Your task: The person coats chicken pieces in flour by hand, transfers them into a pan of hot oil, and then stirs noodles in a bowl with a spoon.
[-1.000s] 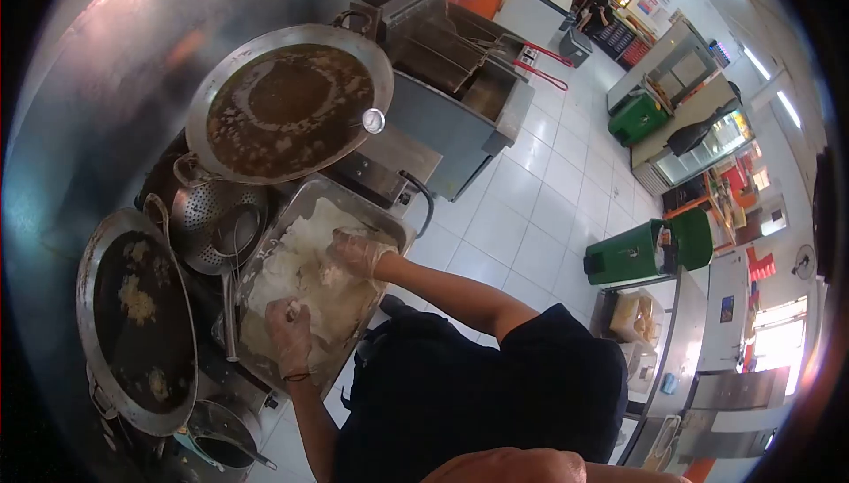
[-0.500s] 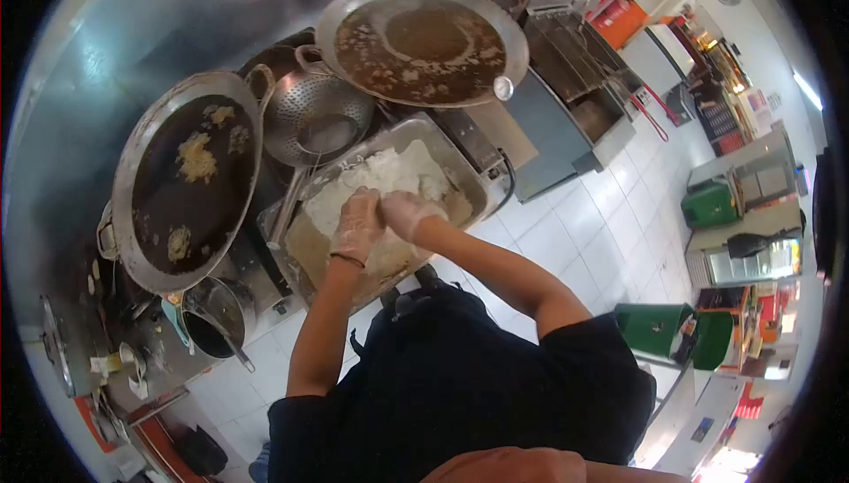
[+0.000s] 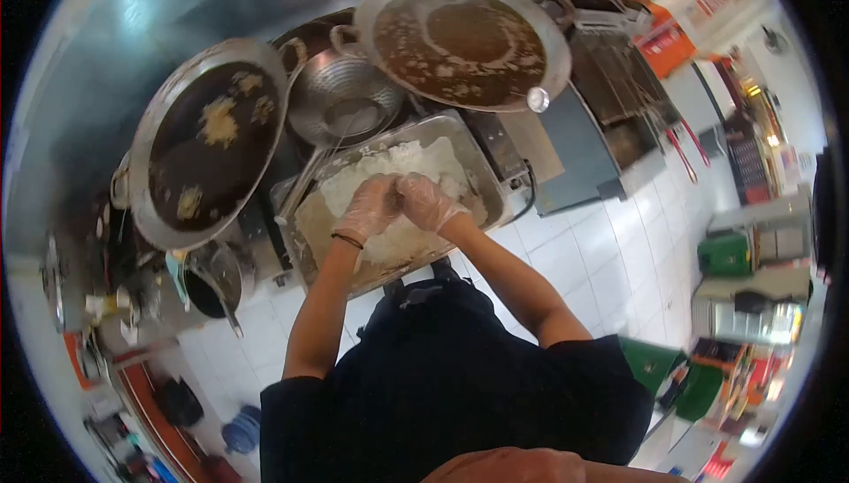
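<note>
My left hand [image 3: 371, 206] and my right hand [image 3: 430, 203], both in clear plastic gloves, are cupped together over a metal tray [image 3: 489, 189]. Their fingers are curled and pressed close to each other, and whatever lies between them is hidden. White flour [image 3: 402, 156] is heaped along the far side of the tray, with a beige powdery layer [image 3: 317, 228] towards its near left side. A perforated metal strainer [image 3: 309, 103] rests just beyond the tray, a long handle running down by the tray's left edge.
A wide pan [image 3: 274, 142] of dark oil with pale fried pieces [image 3: 218, 122] stands at left. Another big oil pan [image 3: 559, 45] with floating crumbs is beyond the tray. A small pot [image 3: 232, 275] sits at lower left. Green bins [image 3: 727, 255] stand off to the right.
The view has shifted, so pans and tray appear further right. My hands have turned inward and come together into a cupped shape above the flour.
</note>
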Motion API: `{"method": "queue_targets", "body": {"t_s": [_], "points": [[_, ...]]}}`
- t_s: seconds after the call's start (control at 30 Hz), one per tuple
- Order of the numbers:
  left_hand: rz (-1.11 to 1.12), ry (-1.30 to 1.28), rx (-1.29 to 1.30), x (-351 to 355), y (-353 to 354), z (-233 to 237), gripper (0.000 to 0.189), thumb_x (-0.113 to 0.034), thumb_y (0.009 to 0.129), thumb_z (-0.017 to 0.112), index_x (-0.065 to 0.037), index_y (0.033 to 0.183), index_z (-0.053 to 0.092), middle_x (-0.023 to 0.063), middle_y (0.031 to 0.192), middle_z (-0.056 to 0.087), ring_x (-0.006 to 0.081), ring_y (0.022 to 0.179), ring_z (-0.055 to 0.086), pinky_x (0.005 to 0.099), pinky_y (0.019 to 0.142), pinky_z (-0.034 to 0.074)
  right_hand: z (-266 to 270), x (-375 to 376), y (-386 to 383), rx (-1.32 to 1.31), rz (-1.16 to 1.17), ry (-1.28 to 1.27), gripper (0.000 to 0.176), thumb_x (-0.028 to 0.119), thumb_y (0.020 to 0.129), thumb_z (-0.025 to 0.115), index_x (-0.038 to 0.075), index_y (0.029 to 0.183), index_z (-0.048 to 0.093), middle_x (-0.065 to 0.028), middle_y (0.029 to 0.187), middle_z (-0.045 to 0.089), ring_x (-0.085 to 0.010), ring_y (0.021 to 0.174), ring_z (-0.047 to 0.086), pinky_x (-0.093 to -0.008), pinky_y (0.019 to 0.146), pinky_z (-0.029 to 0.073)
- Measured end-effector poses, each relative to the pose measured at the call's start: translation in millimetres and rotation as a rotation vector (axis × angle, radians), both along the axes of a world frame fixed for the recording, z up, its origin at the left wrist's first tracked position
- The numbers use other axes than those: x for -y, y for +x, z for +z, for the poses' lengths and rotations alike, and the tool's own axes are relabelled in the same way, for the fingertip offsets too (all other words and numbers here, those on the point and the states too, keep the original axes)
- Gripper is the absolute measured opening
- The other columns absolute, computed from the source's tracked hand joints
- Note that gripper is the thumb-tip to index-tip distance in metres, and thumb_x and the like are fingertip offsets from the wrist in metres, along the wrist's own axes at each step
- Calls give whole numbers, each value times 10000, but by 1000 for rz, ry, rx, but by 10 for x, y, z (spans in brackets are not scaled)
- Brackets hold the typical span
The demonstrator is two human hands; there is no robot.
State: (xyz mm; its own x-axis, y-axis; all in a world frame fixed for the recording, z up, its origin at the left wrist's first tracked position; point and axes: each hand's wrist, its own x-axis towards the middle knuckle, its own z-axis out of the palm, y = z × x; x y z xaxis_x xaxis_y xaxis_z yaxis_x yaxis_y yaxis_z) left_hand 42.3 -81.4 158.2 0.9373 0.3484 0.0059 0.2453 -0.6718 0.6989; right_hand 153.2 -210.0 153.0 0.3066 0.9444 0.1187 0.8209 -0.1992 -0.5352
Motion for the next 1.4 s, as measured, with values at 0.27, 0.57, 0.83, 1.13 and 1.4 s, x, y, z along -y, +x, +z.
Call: {"method": "queue_targets", "body": {"t_s": [0.27, 0.57, 0.83, 1.13, 1.4], "points": [[392, -95, -25, 171, -187, -608, 252, -157, 768, 775, -79, 1005, 736, 148, 963, 670, 320, 896, 671, 402, 811, 544, -266, -162, 107, -406, 111, 18, 171, 126, 926, 539, 9, 990, 646, -250, 978, 674, -457, 925, 651, -515, 815, 528], [530, -197, 220, 412, -294, -898, 142, -133, 750, 735, -72, 877, 752, 154, 916, 624, 304, 800, 629, 401, 692, 515, -190, -593, 209, 1, -157, -204, 318, 154, 877, 616, 48, 1175, 641, -230, 1010, 698, -409, 930, 681, -463, 813, 545], [521, -731, 653, 689, -255, -1926, 404, -168, 874, 677, -17, 1241, 602, 157, 1061, 642, 311, 931, 633, 379, 831, 519, -749, -1021, -337, -358, 259, -39, 492, 160, 879, 589, 42, 1355, 553, -230, 1274, 606, -356, 1261, 550, -428, 1085, 450], [361, -879, 671, 636, -416, -2017, 352, -176, 907, 647, -28, 1225, 617, 146, 1084, 669, 287, 993, 628, 378, 865, 522, -1729, -1828, -1106, -1949, -341, 117, 156, 123, 947, 534, 58, 1086, 562, -122, 1007, 629, -337, 955, 640, -555, 851, 552], [254, -423, 401, 415, -428, -1321, 304, -178, 903, 643, -45, 1176, 657, 143, 1077, 691, 282, 1030, 622, 385, 880, 526, -748, -574, -663, -597, -181, 17, 174, 183, 983, 552, 44, 1060, 624, -65, 908, 605, -212, 847, 597, -356, 760, 502]]}}
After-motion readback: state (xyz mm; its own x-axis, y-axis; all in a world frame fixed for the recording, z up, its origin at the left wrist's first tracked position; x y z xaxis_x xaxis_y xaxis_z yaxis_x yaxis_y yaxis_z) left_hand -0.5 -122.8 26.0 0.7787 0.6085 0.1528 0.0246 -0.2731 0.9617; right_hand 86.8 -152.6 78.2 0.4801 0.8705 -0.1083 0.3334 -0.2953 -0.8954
